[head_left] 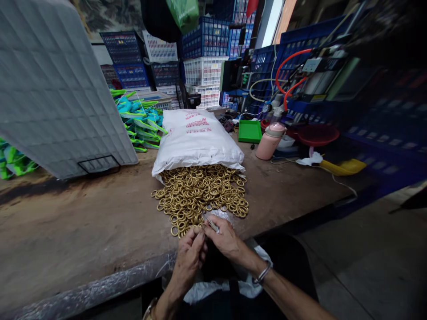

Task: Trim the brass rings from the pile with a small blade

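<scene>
My left hand (191,257) is closed in a pinch at the table's front edge. A gold-coloured ring (197,229) shows between its thumb and fingertips, mostly covered. Close beside it, my right hand (224,238) is wrapped round a slim metal tool (213,226) with a narrow tip pointing at the left fingertips; the exact kind of tool is unclear. Just beyond both hands spreads a heap of gold-coloured rings (200,189). The heap spills from the mouth of a white sack (203,144) with red print, lying on the wooden table (100,226).
On the left stands a large ribbed grey panel (63,89), with green and blue hangers (142,122) behind it. A green tray (250,131), a pink bottle (269,142) and a red dish (316,134) are at the right. Stacked crates (207,71) fill the back.
</scene>
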`<state>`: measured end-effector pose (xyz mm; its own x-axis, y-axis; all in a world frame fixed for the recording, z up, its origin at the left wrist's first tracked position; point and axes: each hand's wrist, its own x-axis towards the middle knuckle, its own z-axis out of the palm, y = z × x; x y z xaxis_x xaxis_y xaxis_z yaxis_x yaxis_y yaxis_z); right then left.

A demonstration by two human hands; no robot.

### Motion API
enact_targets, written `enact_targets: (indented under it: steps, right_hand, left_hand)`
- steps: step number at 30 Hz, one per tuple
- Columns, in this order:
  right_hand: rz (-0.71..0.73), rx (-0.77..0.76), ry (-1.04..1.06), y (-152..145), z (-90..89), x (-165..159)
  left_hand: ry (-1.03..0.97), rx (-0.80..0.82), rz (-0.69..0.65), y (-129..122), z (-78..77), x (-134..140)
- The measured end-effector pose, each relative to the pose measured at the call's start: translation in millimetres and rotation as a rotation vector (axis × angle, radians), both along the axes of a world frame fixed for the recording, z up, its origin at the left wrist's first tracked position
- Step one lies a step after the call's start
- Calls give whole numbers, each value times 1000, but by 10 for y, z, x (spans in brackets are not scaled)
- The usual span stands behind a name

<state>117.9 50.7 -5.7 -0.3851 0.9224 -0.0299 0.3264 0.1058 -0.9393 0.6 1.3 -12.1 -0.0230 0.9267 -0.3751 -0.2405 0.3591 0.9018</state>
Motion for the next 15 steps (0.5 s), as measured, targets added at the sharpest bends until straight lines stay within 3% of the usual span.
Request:
enact_targets:
  steps: [8,12,15]
  right_hand:
    - [-18,1,72,21,-58,1]
    - [-22,103,-97,-12,-74,35]
    - [65,237,-260,-71,-91,75]
  left_hand:
    - [-227,31,36,-59,31,-28]
    - [-247,27,67,-64,70,-37]
    - [-258,36,92,-45,48,-39]
